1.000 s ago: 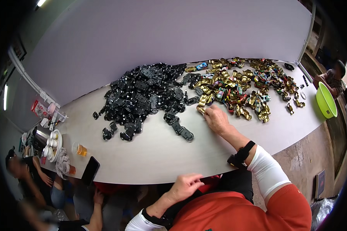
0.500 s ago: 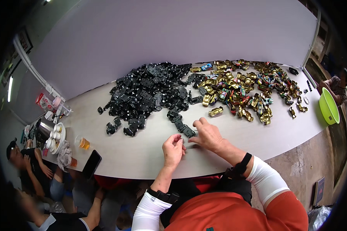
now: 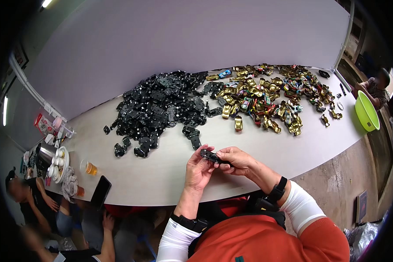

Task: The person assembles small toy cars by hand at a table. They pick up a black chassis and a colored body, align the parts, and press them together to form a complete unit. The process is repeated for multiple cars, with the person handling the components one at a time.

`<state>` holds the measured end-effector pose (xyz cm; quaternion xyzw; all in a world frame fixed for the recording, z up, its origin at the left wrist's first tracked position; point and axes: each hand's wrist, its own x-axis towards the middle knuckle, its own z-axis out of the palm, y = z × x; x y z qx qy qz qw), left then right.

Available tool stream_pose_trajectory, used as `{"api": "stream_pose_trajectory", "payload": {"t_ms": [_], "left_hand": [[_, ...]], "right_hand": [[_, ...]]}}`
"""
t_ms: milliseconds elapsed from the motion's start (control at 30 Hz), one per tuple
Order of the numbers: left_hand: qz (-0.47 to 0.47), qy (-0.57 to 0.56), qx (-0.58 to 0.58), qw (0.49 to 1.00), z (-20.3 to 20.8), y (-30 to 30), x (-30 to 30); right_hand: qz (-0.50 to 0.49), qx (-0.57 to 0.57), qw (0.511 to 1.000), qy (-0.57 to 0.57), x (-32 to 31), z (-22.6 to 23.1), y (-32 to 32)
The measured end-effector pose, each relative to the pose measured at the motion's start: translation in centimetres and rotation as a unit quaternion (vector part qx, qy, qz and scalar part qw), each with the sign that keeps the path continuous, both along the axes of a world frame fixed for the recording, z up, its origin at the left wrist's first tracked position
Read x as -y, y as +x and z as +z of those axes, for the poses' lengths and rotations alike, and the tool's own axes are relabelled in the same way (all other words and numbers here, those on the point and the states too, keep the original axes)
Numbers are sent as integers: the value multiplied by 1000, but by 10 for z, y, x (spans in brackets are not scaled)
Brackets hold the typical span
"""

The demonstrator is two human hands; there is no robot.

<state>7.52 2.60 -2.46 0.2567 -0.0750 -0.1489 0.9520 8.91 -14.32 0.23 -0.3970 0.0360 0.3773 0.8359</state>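
In front of me, both hands hold a black toy car chassis (image 3: 210,156) just over the near part of the table. My left hand (image 3: 198,171) grips its left end between thumb and fingers. My right hand (image 3: 239,160) is closed round the other end, where a dark part shows that I cannot make out clearly. Beyond my hands a large heap of black toy car chassis (image 3: 157,102) spreads over the table, with a few strung out toward me. Right of it lies a pile of gold and coloured toy car bodies (image 3: 266,96), one gold body (image 3: 238,123) apart at its front.
A lime green basin (image 3: 367,112) stands at the right table edge. On the left are a phone (image 3: 101,191), a cup of amber drink (image 3: 91,168) and a tray of white cups (image 3: 66,162). People sit at lower left; another person is far right.
My right hand has picked up a black chassis from the near end of the strung-out ones and brought it to my left hand. The lone gold car body has turned. The view has shifted slightly.
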Motion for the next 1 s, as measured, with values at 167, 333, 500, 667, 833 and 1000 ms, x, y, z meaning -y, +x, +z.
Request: {"api": "stream_pose_trajectory", "payload": {"t_ms": [167, 333, 500, 667, 833, 1000], "left_hand": [[16, 30, 24, 999, -3, -1, 4], [48, 10, -54, 997, -11, -2, 1], [11, -19, -65, 998, -15, 2, -8], [-25, -23, -64, 997, -11, 1, -4], [-17, -6, -70, 997, -11, -1, -10], [-31, -10, -69, 997, -12, 0, -6]], "right_hand": [[-39, -52, 998, 26, -2, -2, -4], [-49, 177, 958, -220, 8, -6, 4], [-169, 493, 571, -634, 79, -2, 51], [-102, 511, 504, -689, 82, -11, 69], [-99, 403, 721, -555, 65, 1, 67], [-52, 304, 798, -518, 69, 10, 45]]}}
